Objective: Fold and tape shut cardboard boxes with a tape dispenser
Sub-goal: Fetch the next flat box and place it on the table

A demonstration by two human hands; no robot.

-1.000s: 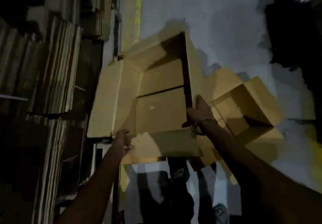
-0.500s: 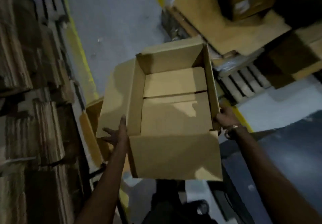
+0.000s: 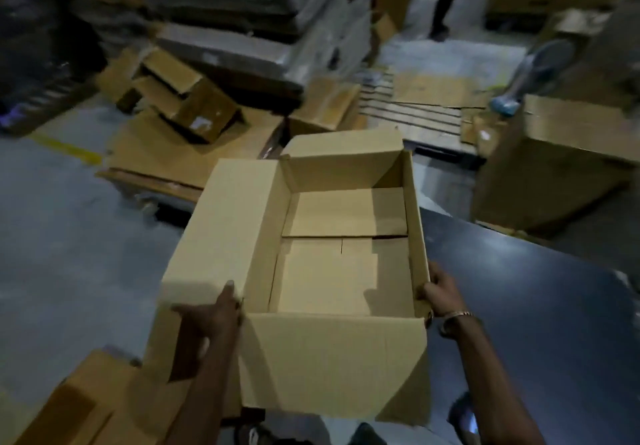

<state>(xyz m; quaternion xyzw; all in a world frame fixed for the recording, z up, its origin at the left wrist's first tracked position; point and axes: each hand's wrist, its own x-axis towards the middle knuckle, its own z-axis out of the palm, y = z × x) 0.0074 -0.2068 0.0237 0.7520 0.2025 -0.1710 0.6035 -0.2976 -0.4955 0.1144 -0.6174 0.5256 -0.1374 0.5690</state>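
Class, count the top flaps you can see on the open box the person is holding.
3 on the open box: far flap, left flap, near flap. A right-side flap may be hidden by the right hand.

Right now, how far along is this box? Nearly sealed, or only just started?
Early on. Done: the box stands opened out, and its bottom flaps are folded in to form a floor. In hand: the left hand and right hand hold its two sides. Left: all four top flaps stand open, no tape shows on them, and no tape dispenser is in view.
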